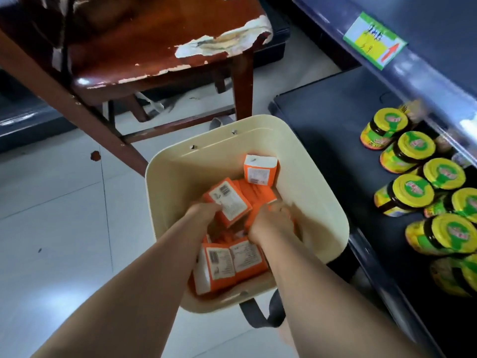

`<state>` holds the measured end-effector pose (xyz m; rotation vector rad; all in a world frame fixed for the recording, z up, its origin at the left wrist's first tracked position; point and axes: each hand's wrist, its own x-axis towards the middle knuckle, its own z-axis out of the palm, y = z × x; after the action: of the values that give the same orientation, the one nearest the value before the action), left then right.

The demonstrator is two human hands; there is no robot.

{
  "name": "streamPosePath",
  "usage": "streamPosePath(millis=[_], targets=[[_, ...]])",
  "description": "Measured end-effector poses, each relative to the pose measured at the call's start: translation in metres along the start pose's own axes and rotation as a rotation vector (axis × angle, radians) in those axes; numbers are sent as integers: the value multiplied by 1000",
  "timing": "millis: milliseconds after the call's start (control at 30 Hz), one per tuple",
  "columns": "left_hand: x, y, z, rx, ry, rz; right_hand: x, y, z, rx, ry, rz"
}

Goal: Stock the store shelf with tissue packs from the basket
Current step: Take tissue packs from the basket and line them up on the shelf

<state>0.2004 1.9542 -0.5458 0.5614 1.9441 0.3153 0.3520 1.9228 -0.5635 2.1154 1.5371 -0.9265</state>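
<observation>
The tissue packs [232,264] are small orange bricks with white ends and white printed labels carrying barcodes. They lie jumbled in the bottom of a cream plastic basket [322,192] in the lower middle of the frame. One upright pack [260,170] leans against the far wall, and two lie side by side, label up, nearest the camera.

Both hands reach down into the basket, a little apart. The left hand [204,213] grips the lower edge of a tilted pack [229,200], label facing up. The right hand [271,220] is blurred, its fingers pushed down among the orange packs; whether it holds one, I cannot tell.

A grey strap [260,316] loops from the basket's near rim. The basket stands on a pale tiled floor [51,228], just beside the dark blue shelf [335,130] along the right of the frame. Jars [413,192] with yellow lids and green labels fill the shelf's right part in close rows, leaving bare board towards the upper middle. A green and yellow price tag [374,40] sits on the rail above, upper right. A brown wooden chair [144,47] with peeling varnish fills the upper left, its legs close behind the basket's far rim.
</observation>
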Motion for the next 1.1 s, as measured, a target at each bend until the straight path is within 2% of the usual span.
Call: streamPosePath(millis=[100,233,367,467,567,700,800,900,1100], targets=[[0,1,9,-7,-19,18,6,8,-3,-44,-27,-21],[4,-2,11,-43,12,108,3,14,-9,69,33,55],[0,5,18,-133,-3,102,-6,18,-11,260,7,179],[-2,13,24,-108,17,61,-6,23,-10,336,-5,218],[1,12,32,-113,38,78,-9,28,-17,574,17,295],[-2,12,42,-155,107,148,-12,39,-27,783,-53,263],[-2,17,44,-225,57,47,-13,40,-29,860,42,265],[-5,28,46,-316,32,-89,-15,35,-30,827,110,264],[-5,50,47,-212,-67,-322,-18,34,-32,620,67,192]])
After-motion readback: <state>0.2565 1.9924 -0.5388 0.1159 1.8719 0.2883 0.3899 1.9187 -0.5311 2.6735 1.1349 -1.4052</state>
